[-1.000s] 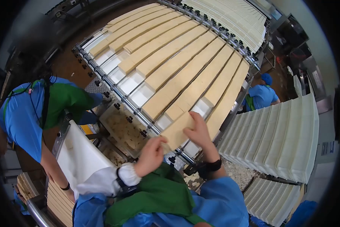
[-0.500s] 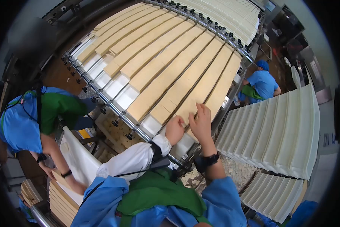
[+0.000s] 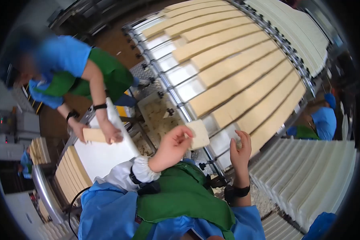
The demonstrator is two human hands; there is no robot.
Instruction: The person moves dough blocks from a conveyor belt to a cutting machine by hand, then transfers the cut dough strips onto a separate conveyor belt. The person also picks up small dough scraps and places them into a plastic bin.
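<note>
My left hand pinches a pale square piece of tofu by its left edge, fingers curled and thumb against it. The piece is held up beside the near rail of the conveyor. My right hand is raised near the front corner of the conveyor with fingers apart and holds nothing. Long tan strips of tofu lie in parallel rows on the white conveyor surface, divided by thin dark lines. Their near ends are uneven.
A metal rail with black knobs borders the conveyor. Beneath it stands a bin with pale scraps. At left a co-worker handles a tan block over a white board. Stacked white ridged sheets stand at right; another person crouches beyond.
My left hand has come away from the strips, leftward, with the square piece in it. My right hand has drawn back from the strips. The view has turned left; the co-worker now lifts a block.
</note>
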